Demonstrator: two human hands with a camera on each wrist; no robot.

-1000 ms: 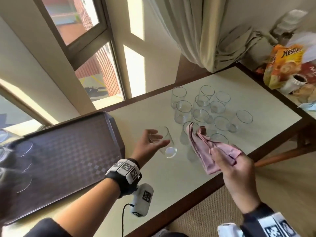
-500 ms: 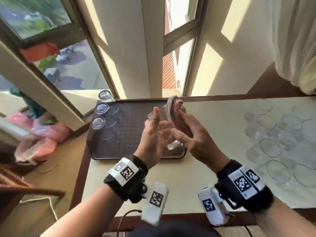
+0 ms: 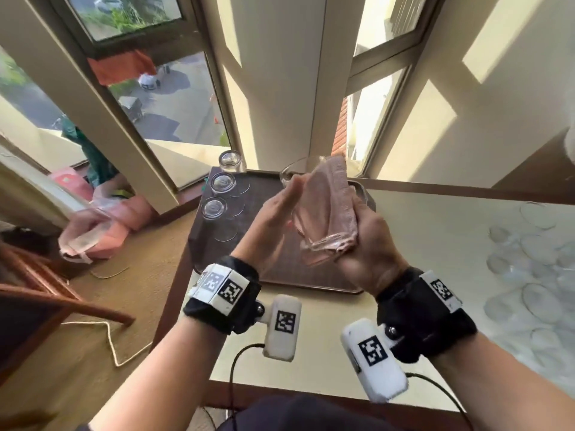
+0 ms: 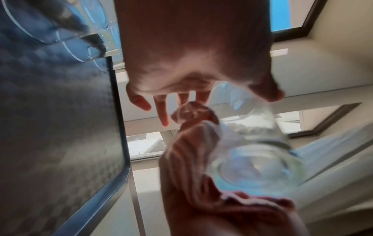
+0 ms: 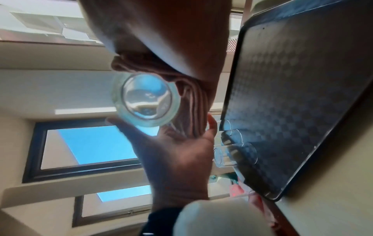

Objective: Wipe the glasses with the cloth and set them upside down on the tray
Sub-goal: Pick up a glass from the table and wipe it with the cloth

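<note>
A person's two hands work above the near part of a cream tabletop (image 3: 429, 244) with a dark wooden edge, both wrists strapped with black bands and white marker blocks. The left hand (image 3: 273, 219) cradles a clear glass (image 5: 145, 99) held in the air over the tray, thumb on one side and fingers reaching round the far side of the wall; the glass lies tilted, its thick base toward the person and its rim (image 3: 295, 169) pointing away toward the window. The right hand (image 3: 370, 244) grips a folded pink cloth (image 3: 329, 206) and presses it against the side of the glass, fingers wrapped over the bunched fabric. From the left wrist the cloth (image 4: 193, 143) shows lying along the glass wall, touching it.

Beneath the hands sits a dark tray (image 3: 280, 269) with a checkered surface, set at the tabletop's left end. Three glasses stand upside down in a row along the tray's far left edge: the nearest glass (image 3: 214, 209), the middle glass (image 3: 222, 183) and the farthest glass (image 3: 231, 159) at the tray's far left corner.

Toward the tabletop's right edge a cluster of unwiped glasses (image 3: 535, 275) stands, blurred in the head view, well apart from the tray.

Beyond the table's far edge rise window frames (image 3: 193, 98) and sunlit cream walls.
</note>
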